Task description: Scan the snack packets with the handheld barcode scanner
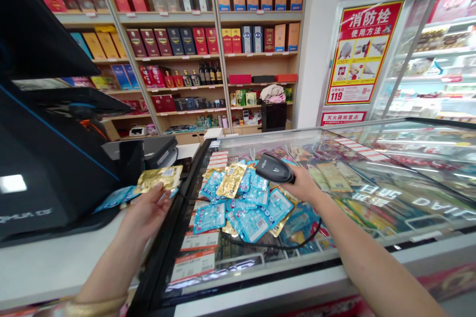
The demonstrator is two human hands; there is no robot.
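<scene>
My left hand point(148, 213) is closed on a gold foil packet point(158, 178), held up over the white counter near the freezer's left edge. My right hand point(303, 184) grips a black barcode scanner point(274, 168), its head turned left toward the gold packet. The scanner's black cable point(275, 246) loops down across the freezer's glass lid. Between my hands lies a heap of blue packets point(245, 205) with a few gold ones point(231, 181) mixed in, resting on the glass lid.
A chest freezer with a sliding glass lid point(372, 183) fills the right half. A black register screen point(40, 158) stands at the left on the white counter point(55, 262). Shelves of boxed goods point(193, 39) line the back wall. A red poster point(359, 49) hangs at right.
</scene>
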